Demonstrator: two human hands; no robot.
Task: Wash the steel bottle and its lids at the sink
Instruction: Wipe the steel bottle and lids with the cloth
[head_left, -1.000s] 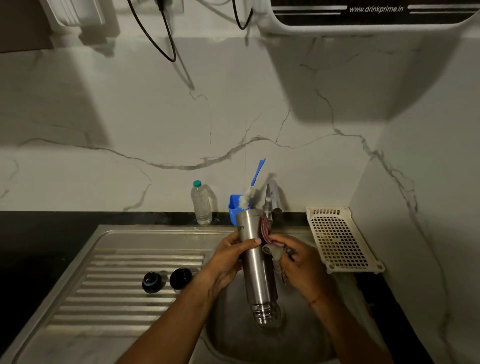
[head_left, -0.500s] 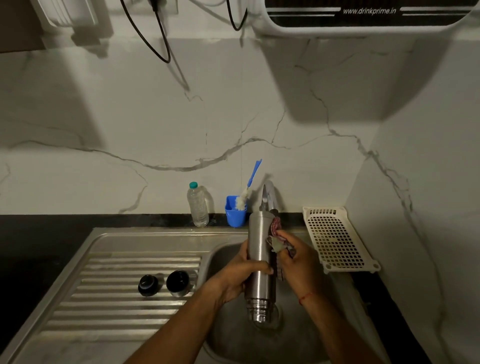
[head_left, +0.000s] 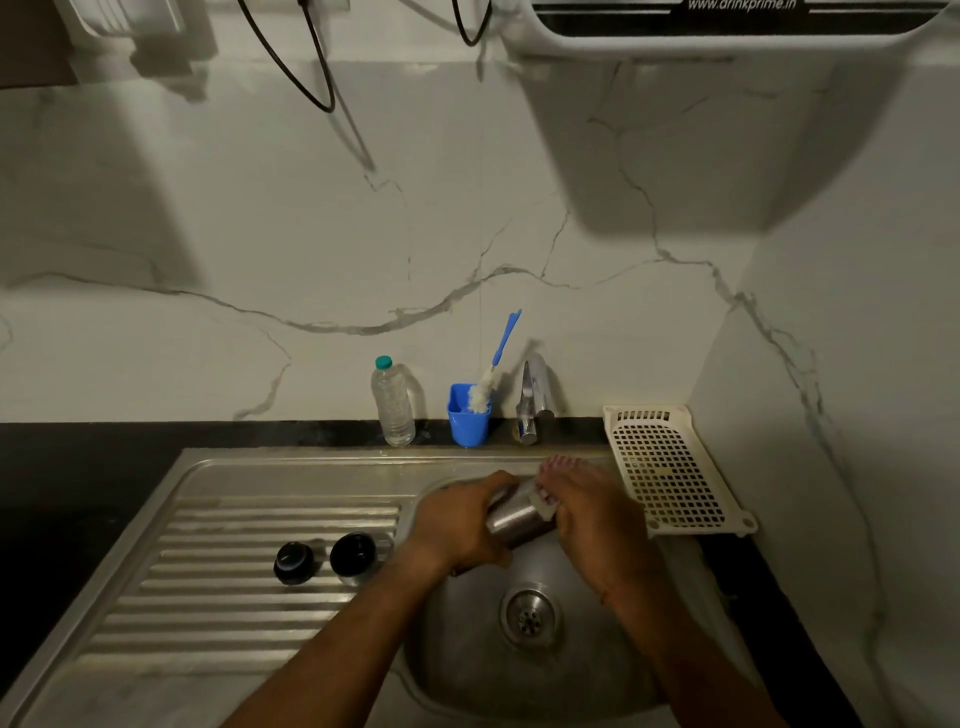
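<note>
Over the sink bowl (head_left: 467, 649) I hold the steel bottle (head_left: 514, 517) tilted, almost lying across. My left hand (head_left: 460, 525) grips its lower body. My right hand (head_left: 587, 512) presses a reddish scrub cloth (head_left: 553, 462) against the bottle's upper end, and most of the bottle is hidden between the two hands. Two black lids (head_left: 293, 561) (head_left: 353, 557) sit side by side on the ribbed steel drainboard (head_left: 208, 597), left of the bowl.
The tap (head_left: 532, 400) stands behind the bowl with no water seen running. A clear plastic bottle (head_left: 393, 402) and a blue cup holding a bottle brush (head_left: 469, 413) stand at the wall. A cream perforated tray (head_left: 670, 470) lies to the right. The drain (head_left: 530, 616) is uncovered.
The bottle has gone from upright to tilted low over the bowl. Both hands have dropped with it, and my right hand with the cloth now covers its upper end.
</note>
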